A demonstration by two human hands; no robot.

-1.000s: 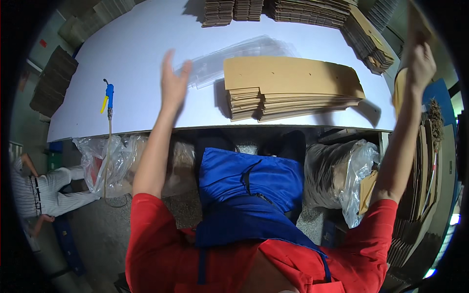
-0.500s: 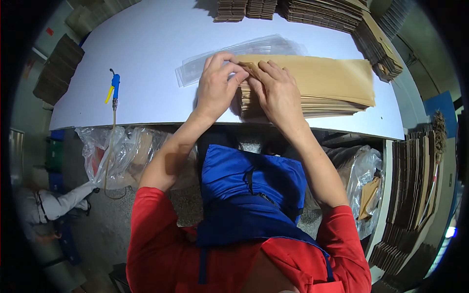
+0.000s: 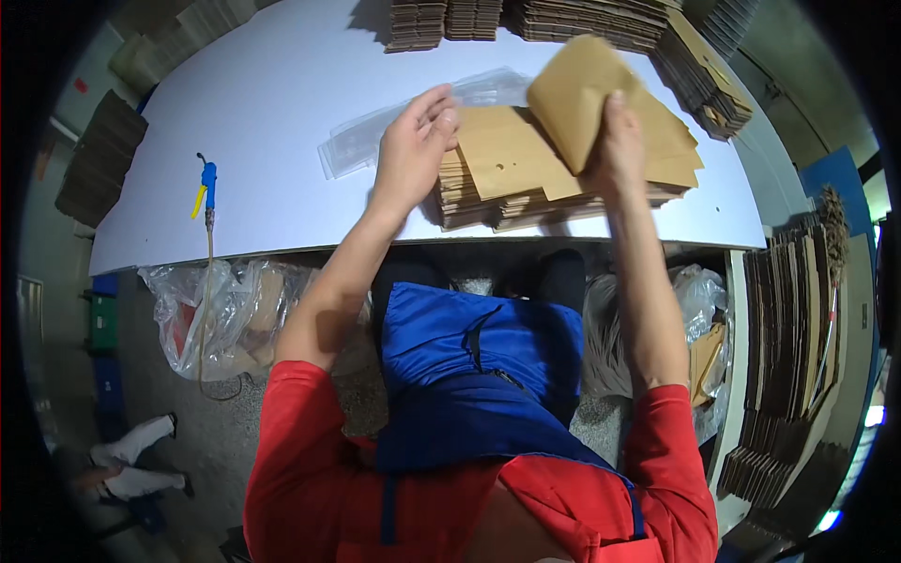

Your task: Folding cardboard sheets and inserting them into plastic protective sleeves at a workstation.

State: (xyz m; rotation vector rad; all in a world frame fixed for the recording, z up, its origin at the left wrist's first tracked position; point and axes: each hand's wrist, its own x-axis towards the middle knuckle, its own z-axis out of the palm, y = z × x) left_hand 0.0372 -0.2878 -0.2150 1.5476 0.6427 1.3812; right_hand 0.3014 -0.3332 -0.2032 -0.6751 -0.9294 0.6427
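The right hand covers the lower right part of the lifted brown cardboard sheet, so its grip on the far side cannot be seen. That sheet and both hands hide much of the flat brown cardboard stack beneath. The left hand covers the near end of the clear plastic bags, whose outlines are hard to separate. The far rows of stacked brown cardboard are cut off by the top edge. The near white table edge hides the person's knees. At the lower left a bystander's pale trouser legs are dim and blurred.
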